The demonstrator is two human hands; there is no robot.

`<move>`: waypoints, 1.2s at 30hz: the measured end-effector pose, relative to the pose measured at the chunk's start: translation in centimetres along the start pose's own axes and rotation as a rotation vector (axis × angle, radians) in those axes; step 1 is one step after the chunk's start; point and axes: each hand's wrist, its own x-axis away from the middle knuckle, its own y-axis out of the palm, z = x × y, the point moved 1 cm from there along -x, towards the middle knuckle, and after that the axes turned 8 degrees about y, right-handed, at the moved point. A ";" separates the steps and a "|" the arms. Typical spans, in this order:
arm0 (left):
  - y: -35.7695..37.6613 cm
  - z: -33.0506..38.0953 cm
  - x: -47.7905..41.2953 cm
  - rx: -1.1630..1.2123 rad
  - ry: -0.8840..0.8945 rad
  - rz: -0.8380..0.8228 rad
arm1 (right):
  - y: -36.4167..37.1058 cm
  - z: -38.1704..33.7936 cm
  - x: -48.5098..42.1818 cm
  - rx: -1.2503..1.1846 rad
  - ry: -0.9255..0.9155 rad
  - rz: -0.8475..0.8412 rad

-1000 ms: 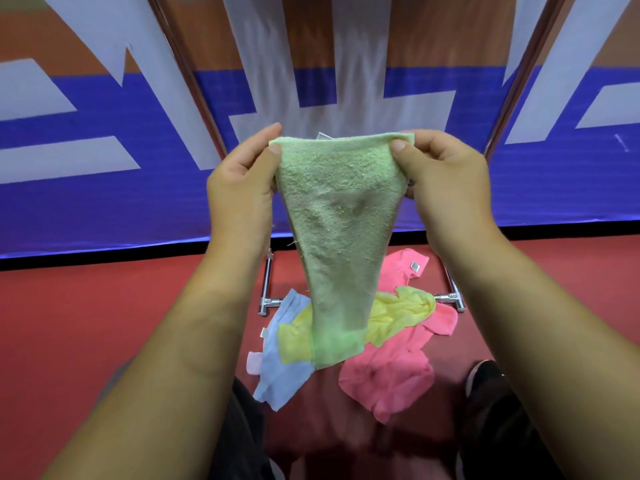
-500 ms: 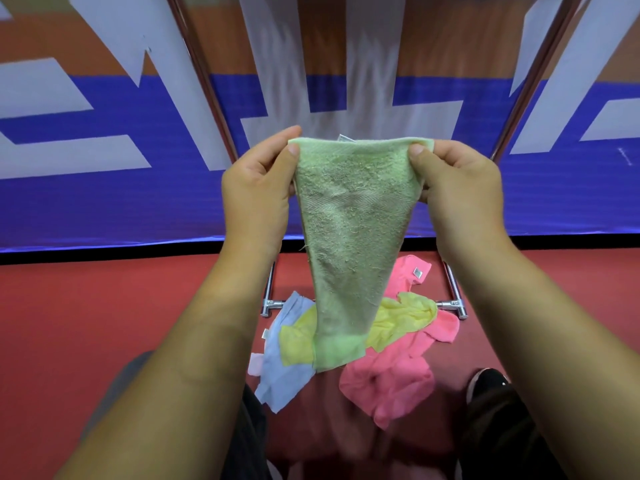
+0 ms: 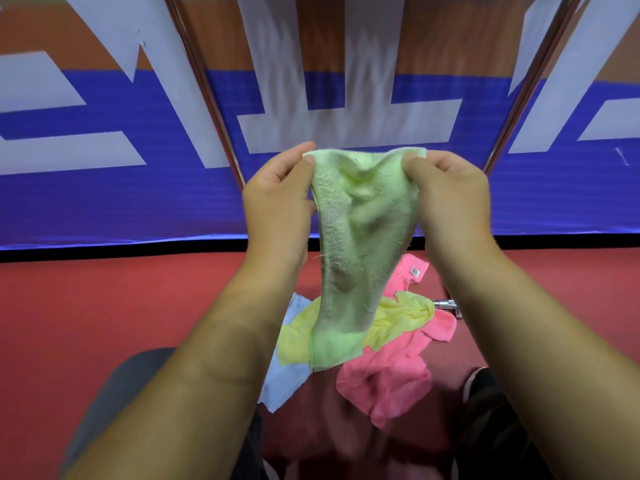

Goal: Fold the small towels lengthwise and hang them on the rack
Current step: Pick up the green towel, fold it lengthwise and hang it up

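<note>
While the banner (image 3: 104,202) and floor (image 3: 86,306) look as they did, the green towel (image 3: 360,244) has changed shape: its top edge, stretched flat half a second ago, now sags in a dip at the middle; the left hand (image 3: 277,199) and right hand (image 3: 450,195) have drawn nearer each other, letting the cloth slacken and crease between them; each hand pinches one upper corner between thumb and fingers, the two hands apart with only the towel's width between; the towel hangs in the air above the heap on the floor, narrowing toward its lower end. Judged from this, the corners are being brought together to start the lengthwise fold; hanging is not yet done.

Counted: one banner; one floor; two rack poles (image 3: 204,98), slanting up on either side, with one chrome foot (image 3: 446,304) showing low at right; four towels in all, one green in the hands and three lying overlapped on the floor, a pink towel (image 3: 384,379), a yellow towel (image 3: 401,317) and a blue towel (image 3: 284,382); none shows on the poles in view; two hands; one dark shoe (image 3: 485,386).
</note>
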 end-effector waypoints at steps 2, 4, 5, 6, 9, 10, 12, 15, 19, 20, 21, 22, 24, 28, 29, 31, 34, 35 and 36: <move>-0.4 -0.3 -0.7 -0.002 -0.059 0.046 | -0.2 0.2 -0.4 -0.020 0.065 0.024; -0.9 -0.8 -1.3 -0.008 -0.129 0.065 | -0.2 0.4 -0.7 -0.013 0.085 0.020; -1.1 -1.0 -1.4 -0.007 -0.158 0.068 | -0.1 0.5 -0.7 -0.008 0.089 0.013; -1.2 -1.2 -1.5 -0.004 -0.181 0.072 | 0.0 0.6 -0.7 -0.004 0.094 0.006; -1.1 -1.2 -1.2 0.034 -0.204 0.071 | 0.1 0.8 -0.7 0.007 0.096 0.011; -0.9 -1.0 -1.0 0.055 -0.204 0.064 | 0.1 0.7 -0.6 0.010 0.086 0.015; -0.6 -0.7 -0.7 0.088 -0.198 0.054 | 0.2 0.5 -0.3 0.033 0.041 0.015; -0.2 -0.4 -0.3 0.069 -0.154 0.051 | 0.6 0.0 0.7 0.092 -0.053 0.010; 0.6 0.0 1.1 0.033 -0.043 -0.009 | 1.4 -0.3 2.6 0.089 -0.147 -0.022; 0.8 0.2 1.6 0.025 -0.022 -0.029 | 1.6 -0.3 2.9 0.087 -0.158 -0.033; 1.1 0.3 2.0 0.015 -0.006 -0.046 | 1.8 -0.3 3.2 0.081 -0.158 -0.042; 1.1 0.2 2.1 0.006 0.005 -0.053 | 2.0 -0.3 3.4 0.071 -0.147 -0.051; 1.0 0.1 1.8 0.006 0.011 -0.024 | 2.0 -0.3 3.2 0.041 -0.106 -0.049; -0.9 -1.2 -0.9 0.021 -0.125 0.121 | 1.5 0.5 0.9 -0.049 0.132 0.006; -1.4 -1.6 -1.5 0.030 -0.189 0.140 | 1.5 0.7 0.5 -0.061 0.190 0.004; -2.1 -2.6 -2.3 0.095 -0.336 0.152 | 1.6 1.2 0.0 -0.093 0.282 -0.016; -2.5 -3.4 -2.4 0.133 -0.446 0.147 | 1.6 2.1 0.0 -0.075 0.360 -0.025; -2.5 -3.4 -2.3 0.135 -0.443 0.143 | 1.7 2.2 0.1 -0.061 0.365 -0.026; -2.4 -3.3 -2.1 0.127 -0.427 0.144 | 1.8 2.3 0.1 -0.057 0.352 -0.027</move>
